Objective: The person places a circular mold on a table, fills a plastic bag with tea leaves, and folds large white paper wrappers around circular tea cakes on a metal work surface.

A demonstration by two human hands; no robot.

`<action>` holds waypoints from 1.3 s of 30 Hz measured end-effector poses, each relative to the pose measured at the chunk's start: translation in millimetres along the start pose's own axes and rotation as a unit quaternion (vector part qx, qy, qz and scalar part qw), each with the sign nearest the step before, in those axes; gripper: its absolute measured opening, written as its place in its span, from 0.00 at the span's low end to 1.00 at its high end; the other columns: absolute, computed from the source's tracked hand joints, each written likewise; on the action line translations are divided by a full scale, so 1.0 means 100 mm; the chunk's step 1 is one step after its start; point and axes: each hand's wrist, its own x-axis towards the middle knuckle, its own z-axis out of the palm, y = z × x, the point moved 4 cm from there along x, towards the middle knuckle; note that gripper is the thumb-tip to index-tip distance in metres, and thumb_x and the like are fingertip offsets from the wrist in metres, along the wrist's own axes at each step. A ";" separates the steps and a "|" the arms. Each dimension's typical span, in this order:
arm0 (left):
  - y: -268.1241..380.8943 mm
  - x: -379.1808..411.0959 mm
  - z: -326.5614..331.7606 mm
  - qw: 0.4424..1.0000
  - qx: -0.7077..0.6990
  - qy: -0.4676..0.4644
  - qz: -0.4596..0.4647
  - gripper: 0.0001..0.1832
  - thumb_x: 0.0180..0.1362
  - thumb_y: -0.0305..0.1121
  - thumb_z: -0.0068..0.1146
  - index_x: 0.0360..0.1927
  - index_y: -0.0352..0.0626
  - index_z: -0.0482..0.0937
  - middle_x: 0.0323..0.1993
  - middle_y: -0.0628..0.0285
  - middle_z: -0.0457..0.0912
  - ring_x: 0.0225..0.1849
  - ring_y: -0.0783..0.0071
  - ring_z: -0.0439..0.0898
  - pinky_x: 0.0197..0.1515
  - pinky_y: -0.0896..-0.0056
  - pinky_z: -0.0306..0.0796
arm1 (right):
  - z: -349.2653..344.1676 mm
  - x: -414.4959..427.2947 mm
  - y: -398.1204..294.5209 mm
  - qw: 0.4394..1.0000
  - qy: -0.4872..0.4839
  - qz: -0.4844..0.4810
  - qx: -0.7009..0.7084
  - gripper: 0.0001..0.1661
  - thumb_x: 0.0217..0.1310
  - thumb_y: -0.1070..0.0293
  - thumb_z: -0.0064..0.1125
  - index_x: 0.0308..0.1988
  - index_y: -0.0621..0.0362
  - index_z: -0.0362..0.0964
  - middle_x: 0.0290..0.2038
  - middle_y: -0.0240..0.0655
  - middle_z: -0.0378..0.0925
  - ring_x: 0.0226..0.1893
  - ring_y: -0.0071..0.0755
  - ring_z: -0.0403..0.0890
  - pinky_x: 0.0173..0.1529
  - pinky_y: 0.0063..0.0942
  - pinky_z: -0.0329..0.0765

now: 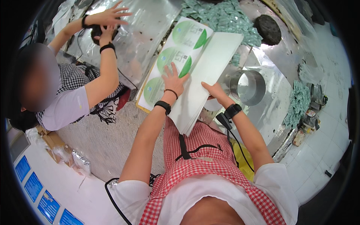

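A stack of printed sheets with green round designs and writing lies on the work surface before me. My left hand rests on it, fingers spread, beside the fold of the turned-back paper. The white sheets slant away to the right, their lower corner reaching my apron. At their right edge, my right hand grips them with the thumb on top; its other fingers are partly hidden beneath. Just right of that hand stands a round metal ring on the metal tabletop.
Many green packets are heaped at the back, with another pile at the right. A dark round cake lies at the back right. On the left, a co-worker's hands are over a dark object. A cable hangs from my right wrist.
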 end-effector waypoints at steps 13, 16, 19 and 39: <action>-0.05 -0.67 0.42 0.992 -0.095 0.077 -0.008 0.32 0.57 0.32 0.44 0.63 0.80 0.59 0.71 0.47 0.35 0.70 0.38 0.35 0.58 0.19 0.39 | 0.43 -0.21 0.45 0.994 -0.061 -0.083 0.042 0.28 0.56 0.63 0.58 0.53 0.70 0.65 0.52 0.47 0.72 0.48 0.36 0.77 0.49 0.31 0.74; -0.09 -1.06 0.46 0.998 -0.003 -0.014 -0.059 0.33 0.56 0.30 0.45 0.63 0.82 0.60 0.71 0.47 0.36 0.71 0.40 0.35 0.58 0.19 0.37 | 0.38 -0.22 0.41 0.997 0.007 -0.080 0.022 0.28 0.55 0.63 0.59 0.52 0.71 0.66 0.48 0.46 0.75 0.48 0.36 0.75 0.50 0.29 0.72; -0.29 -1.28 0.35 0.987 -0.097 -0.043 -0.124 0.37 0.53 0.32 0.55 0.65 0.77 0.57 0.70 0.44 0.36 0.70 0.39 0.34 0.61 0.24 0.37 | 0.46 -0.29 0.49 0.998 -0.021 -0.028 0.049 0.29 0.55 0.63 0.59 0.51 0.72 0.66 0.47 0.46 0.75 0.47 0.36 0.75 0.50 0.30 0.71; -0.67 -1.58 1.00 0.530 -0.666 0.214 -0.480 0.25 0.50 0.36 0.67 0.45 0.27 0.74 0.42 0.52 0.80 0.38 0.65 0.80 0.40 0.69 0.74 | 0.52 -0.46 0.13 0.995 -0.018 -0.081 0.058 0.22 0.56 0.67 0.59 0.47 0.71 0.69 0.42 0.41 0.77 0.41 0.31 0.77 0.45 0.27 0.73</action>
